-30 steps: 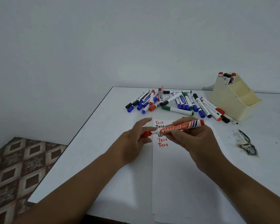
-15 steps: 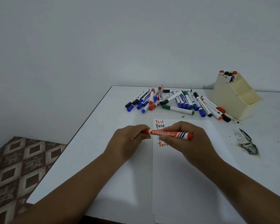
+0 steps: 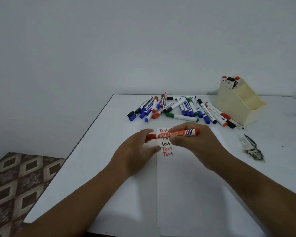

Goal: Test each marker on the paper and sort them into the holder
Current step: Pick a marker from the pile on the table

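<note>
White worktop [image 3: 96, 168] against a plain wall carries a sheet of paper [image 3: 186, 185] with "Test" written in red and black. Above it, both hands hold an orange whiteboard marker [image 3: 174, 134] level: the left hand [image 3: 137, 156] pinches its capped end, the right hand [image 3: 195, 142] grips the barrel. Loose markers [image 3: 178, 108] lie beyond, near the cream holder [image 3: 236, 106].

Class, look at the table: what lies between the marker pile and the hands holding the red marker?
In the head view, only bare table and the paper's top edge, with a red "Test", separate the marker pile from the hands.
</note>
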`<state>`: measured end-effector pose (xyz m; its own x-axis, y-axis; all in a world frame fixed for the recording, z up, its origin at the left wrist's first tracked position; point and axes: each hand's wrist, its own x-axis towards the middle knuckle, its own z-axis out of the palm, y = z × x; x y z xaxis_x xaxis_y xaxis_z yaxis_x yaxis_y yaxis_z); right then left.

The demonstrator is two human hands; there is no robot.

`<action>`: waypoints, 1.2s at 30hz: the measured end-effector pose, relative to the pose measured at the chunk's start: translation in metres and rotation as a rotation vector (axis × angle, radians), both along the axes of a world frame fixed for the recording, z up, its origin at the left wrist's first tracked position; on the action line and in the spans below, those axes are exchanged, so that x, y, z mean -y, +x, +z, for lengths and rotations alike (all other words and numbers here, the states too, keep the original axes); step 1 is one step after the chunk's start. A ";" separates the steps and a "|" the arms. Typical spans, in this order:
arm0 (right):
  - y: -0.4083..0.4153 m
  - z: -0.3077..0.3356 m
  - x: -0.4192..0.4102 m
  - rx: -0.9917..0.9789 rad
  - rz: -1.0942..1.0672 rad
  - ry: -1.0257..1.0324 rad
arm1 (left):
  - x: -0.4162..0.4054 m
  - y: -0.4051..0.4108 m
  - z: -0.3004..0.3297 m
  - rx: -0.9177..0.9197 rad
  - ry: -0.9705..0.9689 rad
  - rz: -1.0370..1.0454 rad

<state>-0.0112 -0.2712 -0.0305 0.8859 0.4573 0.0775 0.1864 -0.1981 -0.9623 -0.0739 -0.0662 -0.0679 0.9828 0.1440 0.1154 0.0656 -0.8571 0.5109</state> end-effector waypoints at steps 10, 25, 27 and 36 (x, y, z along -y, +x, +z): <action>0.090 0.064 0.064 0.295 -0.354 0.117 | -0.008 0.018 -0.015 -0.191 0.445 -0.265; 0.178 0.121 0.132 0.659 -0.688 -0.206 | -0.010 0.022 -0.021 -0.177 0.445 -0.252; 0.184 0.116 0.131 0.658 -0.693 -0.230 | -0.010 0.022 -0.020 -0.174 0.441 -0.250; 0.215 0.095 0.129 0.610 -0.681 -0.334 | -0.010 0.022 -0.020 -0.168 0.444 -0.253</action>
<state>0.2034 -0.4006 0.0646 0.8193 -0.0568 0.5706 0.3788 -0.6934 -0.6129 -0.0517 -0.0559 -0.0876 0.9907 -0.1263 -0.0500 -0.1211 -0.9880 0.0957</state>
